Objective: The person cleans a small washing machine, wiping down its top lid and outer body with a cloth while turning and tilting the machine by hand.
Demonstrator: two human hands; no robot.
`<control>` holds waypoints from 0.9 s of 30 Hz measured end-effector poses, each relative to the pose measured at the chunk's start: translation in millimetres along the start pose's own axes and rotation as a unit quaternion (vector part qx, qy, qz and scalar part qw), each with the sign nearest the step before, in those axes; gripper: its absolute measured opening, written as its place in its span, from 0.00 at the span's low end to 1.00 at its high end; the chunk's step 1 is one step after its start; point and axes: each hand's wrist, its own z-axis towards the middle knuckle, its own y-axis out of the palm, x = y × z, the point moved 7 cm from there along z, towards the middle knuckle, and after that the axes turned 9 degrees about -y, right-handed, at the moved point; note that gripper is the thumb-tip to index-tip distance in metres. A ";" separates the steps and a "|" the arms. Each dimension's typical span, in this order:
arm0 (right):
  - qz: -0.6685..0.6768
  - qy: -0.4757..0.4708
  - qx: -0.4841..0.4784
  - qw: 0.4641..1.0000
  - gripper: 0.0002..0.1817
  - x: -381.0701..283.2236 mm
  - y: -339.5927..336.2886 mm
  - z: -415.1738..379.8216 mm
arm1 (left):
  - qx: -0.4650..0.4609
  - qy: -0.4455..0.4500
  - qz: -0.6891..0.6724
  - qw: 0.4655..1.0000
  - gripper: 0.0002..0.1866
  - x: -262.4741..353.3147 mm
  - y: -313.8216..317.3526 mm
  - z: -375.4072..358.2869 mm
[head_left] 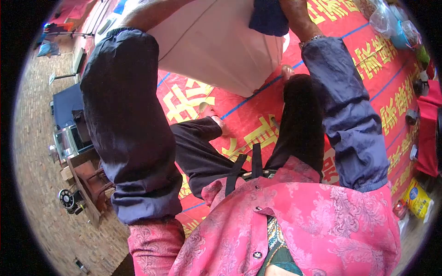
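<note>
From the left, my dark-sleeved left arm reaches up to the top edge, where the bare wrist and part of my left hand (154,11) show beside a large pale sheet (216,46). The sheet has a dark line across it and narrows to a point near the feet. My right hand (293,11) is cut off by the top edge too, above a bracelet or watch (311,41). A dark blue cloth (268,18) hangs next to it, over the sheet. The fingers of both hands lie outside the frame, so what they hold cannot be seen.
Red sheeting (248,110) with yellow characters and blue lines covers the floor. Both bare feet are on it. At the left are a brick surface (37,161) and a black handwheel (66,198). A yellow bag (418,200) and plastic bags (384,20) lie at the right.
</note>
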 end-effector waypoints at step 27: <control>-0.093 -0.071 -0.063 0.991 0.17 -63.9 -26.3 -156.9 | -0.087 -0.054 0.009 0.995 0.51 52.6 38.8 -54.1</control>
